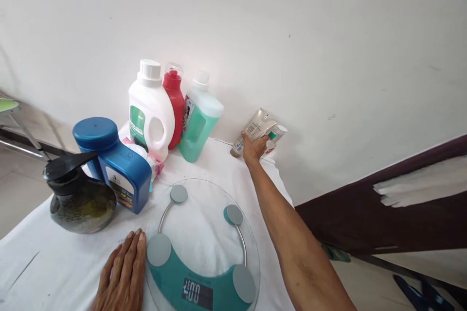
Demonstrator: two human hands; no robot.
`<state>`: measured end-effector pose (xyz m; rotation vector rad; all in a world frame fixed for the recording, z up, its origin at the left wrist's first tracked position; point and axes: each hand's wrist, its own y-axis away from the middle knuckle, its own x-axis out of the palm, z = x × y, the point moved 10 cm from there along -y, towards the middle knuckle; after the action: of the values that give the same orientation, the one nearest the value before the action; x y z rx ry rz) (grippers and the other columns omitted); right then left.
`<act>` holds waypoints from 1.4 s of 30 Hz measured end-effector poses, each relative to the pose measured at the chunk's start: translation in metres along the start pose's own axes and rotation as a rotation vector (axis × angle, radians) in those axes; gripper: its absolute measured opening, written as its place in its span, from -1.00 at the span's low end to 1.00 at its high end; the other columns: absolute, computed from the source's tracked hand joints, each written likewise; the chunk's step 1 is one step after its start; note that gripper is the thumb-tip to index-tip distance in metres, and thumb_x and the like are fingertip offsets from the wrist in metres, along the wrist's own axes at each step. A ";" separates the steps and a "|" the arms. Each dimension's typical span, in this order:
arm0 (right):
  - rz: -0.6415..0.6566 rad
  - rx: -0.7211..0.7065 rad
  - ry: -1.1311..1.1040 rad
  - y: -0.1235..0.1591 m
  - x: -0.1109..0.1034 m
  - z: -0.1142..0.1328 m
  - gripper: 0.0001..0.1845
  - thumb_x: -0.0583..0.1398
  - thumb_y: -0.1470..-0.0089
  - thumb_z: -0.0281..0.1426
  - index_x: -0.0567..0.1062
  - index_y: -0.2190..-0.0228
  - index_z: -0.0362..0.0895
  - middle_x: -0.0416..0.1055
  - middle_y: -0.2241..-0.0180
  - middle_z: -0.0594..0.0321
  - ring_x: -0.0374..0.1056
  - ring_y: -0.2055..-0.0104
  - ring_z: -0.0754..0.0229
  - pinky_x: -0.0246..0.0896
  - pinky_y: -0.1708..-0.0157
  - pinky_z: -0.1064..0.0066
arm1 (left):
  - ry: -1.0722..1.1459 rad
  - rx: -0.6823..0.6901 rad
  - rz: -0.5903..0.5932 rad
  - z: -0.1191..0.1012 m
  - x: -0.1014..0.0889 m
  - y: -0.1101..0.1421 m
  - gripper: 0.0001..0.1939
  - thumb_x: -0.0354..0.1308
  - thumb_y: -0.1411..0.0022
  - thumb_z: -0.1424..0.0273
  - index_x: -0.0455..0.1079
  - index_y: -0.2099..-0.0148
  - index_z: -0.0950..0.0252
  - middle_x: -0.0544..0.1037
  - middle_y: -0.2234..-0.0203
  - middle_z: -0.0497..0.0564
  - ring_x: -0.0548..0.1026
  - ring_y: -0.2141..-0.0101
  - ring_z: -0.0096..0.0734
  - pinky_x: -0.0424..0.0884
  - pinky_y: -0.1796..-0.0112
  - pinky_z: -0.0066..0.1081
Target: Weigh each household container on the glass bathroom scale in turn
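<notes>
My right hand (254, 148) reaches to the far edge of the white-covered table (47, 257) and is closed round a beige tube (253, 129) that leans against the wall; a second tube with a white cap (279, 132) lies right beside it. My left hand (123, 272) lies flat with fingers stretched out on the cloth, touching the left rim of a round glass scale (202, 245). The scale has teal trim, grey pads and a lit display.
Along the wall stand a white detergent jug (151, 109), a red bottle (175, 102) and a green-liquid bottle (197, 126). A blue jug (116, 165) and a dark glass pot (78, 197) sit at the left. A dark wooden board (383, 209) is at the right.
</notes>
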<state>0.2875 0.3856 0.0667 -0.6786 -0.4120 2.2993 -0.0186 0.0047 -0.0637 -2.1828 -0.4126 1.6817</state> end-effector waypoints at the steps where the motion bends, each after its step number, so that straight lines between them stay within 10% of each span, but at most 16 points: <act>1: -0.023 -0.031 -0.001 0.005 -0.007 0.010 -0.35 0.40 -0.06 -0.28 0.36 -0.10 -0.24 0.36 -0.17 -0.21 0.27 -0.27 -0.24 0.16 -0.25 -0.17 | 0.003 0.008 0.007 0.001 -0.001 0.000 0.02 0.01 -0.37 -0.02 -0.42 -0.59 0.32 0.35 -0.36 0.35 0.35 -0.32 0.25 0.31 -0.21 0.13; 4: -0.083 -0.180 -0.036 0.034 -0.022 0.050 -0.17 0.39 -0.01 -0.24 0.22 -0.21 -0.18 0.13 -0.35 -0.24 -0.01 -0.45 -0.17 -0.06 -0.39 -0.09 | 0.006 0.071 0.032 0.001 -0.003 0.000 0.01 0.05 -0.36 0.07 -0.41 -0.60 0.30 0.31 -0.38 0.34 0.35 -0.33 0.23 0.36 -0.18 0.11; 7: 0.101 -0.333 -0.265 0.075 -0.001 0.099 -0.33 0.34 -0.07 -0.06 0.32 -0.09 -0.12 0.38 -0.16 -0.09 0.32 -0.22 -0.06 0.19 -0.25 0.05 | 0.013 0.114 0.026 -0.002 -0.008 0.000 0.03 0.06 -0.34 0.06 -0.40 -0.60 0.30 0.30 -0.39 0.35 0.37 -0.32 0.24 0.39 -0.17 0.10; 11: 0.442 -0.121 -0.499 0.113 0.066 0.121 -0.50 0.39 0.03 0.05 0.45 0.33 -0.08 0.52 0.38 0.21 0.43 0.32 0.08 0.39 0.19 0.22 | 0.050 0.028 0.001 -0.001 -0.011 -0.002 0.04 0.03 -0.34 -0.02 -0.40 -0.60 0.30 0.28 -0.40 0.33 0.33 -0.34 0.27 0.35 -0.21 0.16; 17: 0.330 0.071 -0.661 0.113 0.097 0.114 -0.43 0.40 0.11 0.05 0.23 0.67 0.00 0.13 0.73 0.44 0.09 0.63 0.27 0.11 0.61 0.34 | -0.052 -0.013 -0.017 0.000 0.000 -0.001 -0.11 -0.05 -0.45 0.23 -0.46 -0.59 0.29 0.42 -0.32 0.26 0.43 -0.28 0.11 0.37 -0.19 0.05; 24: 0.245 0.084 -0.730 0.111 0.027 0.099 -0.41 0.52 0.31 -0.02 0.28 0.69 -0.04 0.10 0.75 0.50 -0.01 0.69 0.35 0.04 0.72 0.38 | -0.053 0.031 0.000 -0.001 -0.004 0.000 -0.14 -0.11 -0.48 0.10 -0.34 -0.59 0.41 0.33 -0.38 0.29 0.32 -0.35 0.10 0.25 -0.25 0.00; 33: 0.182 -0.066 -0.785 0.120 -0.112 0.126 -0.46 0.56 0.34 -0.33 0.29 0.80 -0.09 0.09 0.79 0.46 0.02 0.73 0.39 0.03 0.68 0.39 | -0.035 0.135 -0.065 -0.014 -0.029 -0.005 0.34 0.03 -0.15 -0.41 -0.21 -0.56 0.56 0.31 -0.36 0.43 0.29 -0.34 0.23 0.14 -0.26 -0.01; 42: 0.286 0.199 -0.722 0.175 -0.159 0.096 -0.49 0.58 0.38 -0.31 0.33 0.76 -0.10 0.04 0.79 0.50 0.00 0.73 0.40 0.07 0.65 0.39 | 0.075 0.070 0.070 -0.009 -0.019 -0.008 0.33 0.08 -0.18 -0.36 -0.36 -0.56 0.49 0.29 -0.34 0.53 0.28 -0.33 0.38 0.20 -0.24 0.19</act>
<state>0.2383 0.1410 0.1200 0.2337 -0.4155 2.7679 -0.0150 0.0027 -0.0411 -2.2250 -0.2564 1.6186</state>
